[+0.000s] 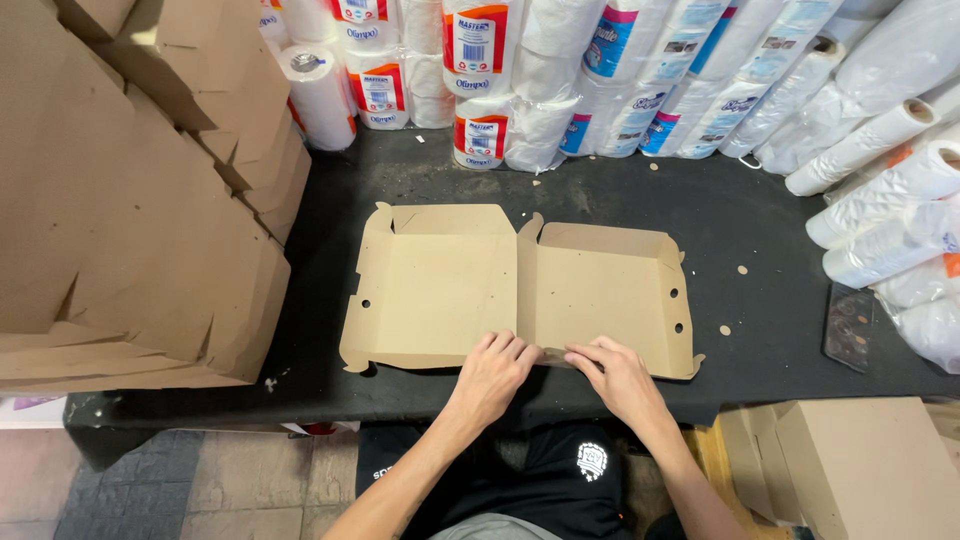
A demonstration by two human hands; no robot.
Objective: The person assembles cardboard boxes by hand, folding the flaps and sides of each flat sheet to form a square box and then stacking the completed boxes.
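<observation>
A flat brown cardboard box blank (440,280) lies unfolded on the black table (750,230), with two square panels joined at a middle crease and side flaps partly raised. My left hand (492,375) presses on the near edge of the left panel beside the crease. My right hand (618,378) rests on the near flap of the right panel, fingers pinching the cardboard by the crease. The two hands almost touch.
A tall stack of flat brown cardboard blanks (130,210) fills the left side. Wrapped paper rolls (560,70) line the back, and white plastic rolls (890,190) pile at the right. Closed cardboard boxes (860,470) sit at lower right. Small paper scraps dot the table.
</observation>
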